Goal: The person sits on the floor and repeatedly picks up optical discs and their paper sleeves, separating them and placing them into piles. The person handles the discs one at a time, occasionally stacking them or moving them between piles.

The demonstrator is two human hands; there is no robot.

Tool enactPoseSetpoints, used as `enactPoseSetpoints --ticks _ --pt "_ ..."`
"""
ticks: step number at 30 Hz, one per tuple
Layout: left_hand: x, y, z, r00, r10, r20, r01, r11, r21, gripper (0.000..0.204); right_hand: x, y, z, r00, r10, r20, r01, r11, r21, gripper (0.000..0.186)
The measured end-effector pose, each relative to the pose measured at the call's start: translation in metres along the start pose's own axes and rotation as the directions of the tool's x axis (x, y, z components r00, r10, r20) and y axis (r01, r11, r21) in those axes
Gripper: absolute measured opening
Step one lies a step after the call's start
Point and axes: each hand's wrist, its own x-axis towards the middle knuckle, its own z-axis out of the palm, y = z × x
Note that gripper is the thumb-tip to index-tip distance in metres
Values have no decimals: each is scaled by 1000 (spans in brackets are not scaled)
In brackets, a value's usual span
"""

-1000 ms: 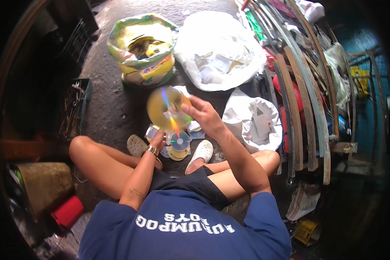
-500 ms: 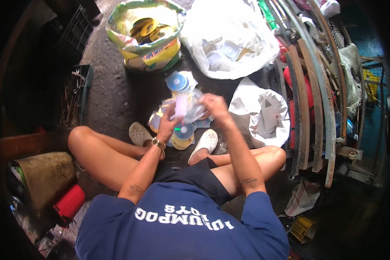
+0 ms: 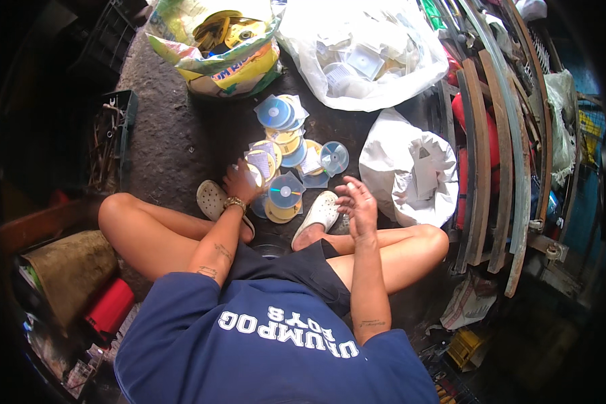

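Note:
A loose pile of discs, many in clear sleeves, lies on the dark floor in front of me. My left hand (image 3: 238, 183) is at the pile's left edge, its fingers closed on a pale disc (image 3: 255, 176). Part of the grip is hidden behind the hand. My right hand (image 3: 358, 205) is raised to the right of the pile, fingers apart and loosely bent, holding nothing. Near the pile's front is a shiny blue disc (image 3: 285, 191); at its far end is another blue disc (image 3: 275, 112). A clear round disc (image 3: 334, 158) rests at the right side.
Beyond the pile stand a colourful sack (image 3: 239, 75) of yellow discs and a translucent bag (image 3: 411, 84) of clear sleeves and cases. A white sack (image 3: 387, 151) with grey-white pieces sits at right. Curved metal bars (image 3: 481, 161) line the right; a tool tray (image 3: 124, 128) lies left.
My hands have drawn apart. The right one has let go of a translucent sleeve and moved right and nearer; the left one has gone left to the pile's edge. The view has shifted slightly.

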Motion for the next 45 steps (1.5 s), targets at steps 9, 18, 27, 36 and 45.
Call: enactPoseSetpoints --ticks 9,18,27,36,45 --pt "-47 73 -78 793 608 -42 -505 617 -603 119 30 25 72 946 36 321 25 983 -185 65" --pt "-90 54 -100 868 494 41 113 -117 -987 78 15 14 47 934 70 351 -45 996 -79 63" --pt "-58 43 -88 911 282 299 278 113 -954 69 -40 -64 88 501 -130 855 865 60 -498 17" --pt "-63 52 -77 876 394 279 222 186 -957 76 -13 -148 166 640 -145 755 347 931 -116 43" --pt "-80 77 -84 797 516 -315 -578 498 -646 97 55 -5 84 960 90 265 74 832 -550 71"
